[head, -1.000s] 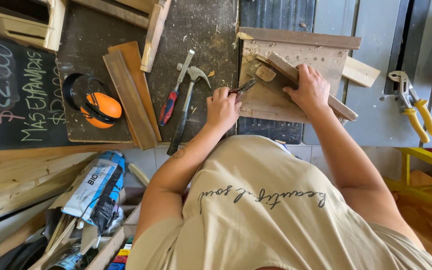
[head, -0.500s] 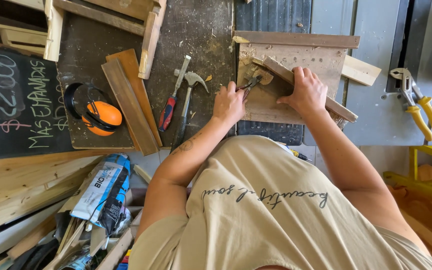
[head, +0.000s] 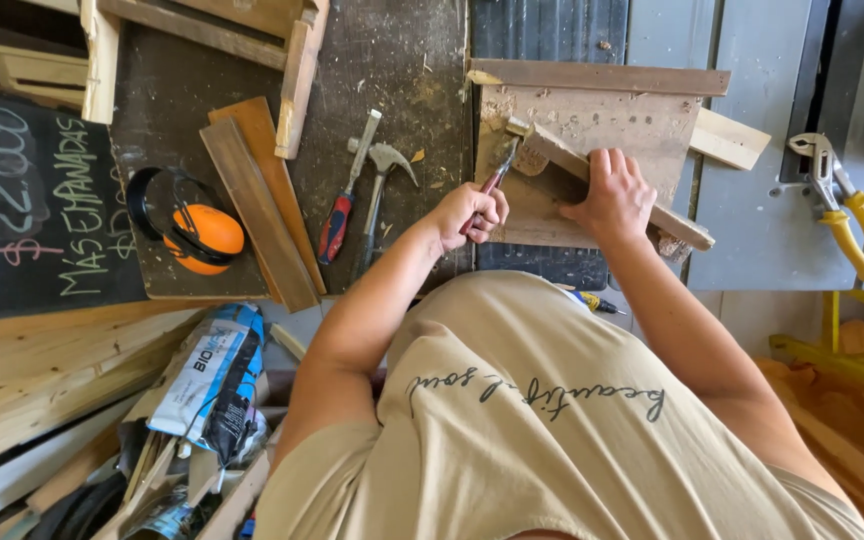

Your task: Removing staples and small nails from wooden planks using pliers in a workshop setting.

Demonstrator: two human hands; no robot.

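My left hand (head: 470, 212) is closed around the dark red handles of a pair of pliers (head: 499, 172). The plier jaws meet the near end of a narrow wooden strip (head: 680, 225). This strip lies slantwise across a worn wooden board (head: 602, 118) on the workbench. My right hand (head: 612, 193) presses flat on the middle of the strip, fingers wrapped over its edge. The two hands are about a hand's width apart.
A claw hammer (head: 380, 165) and a red-handled chisel (head: 340, 215) lie left of the board. Further left are brown planks (head: 262, 205) and orange ear muffs (head: 202, 235). Yellow-handled pliers (head: 847, 205) rest at the right. A chalkboard (head: 22, 200), a bag (head: 212, 375) and timber fill the left.
My left hand has shifted right and up with the pliers, bringing the jaws onto the strip's end. My right hand stays pressed on the strip.
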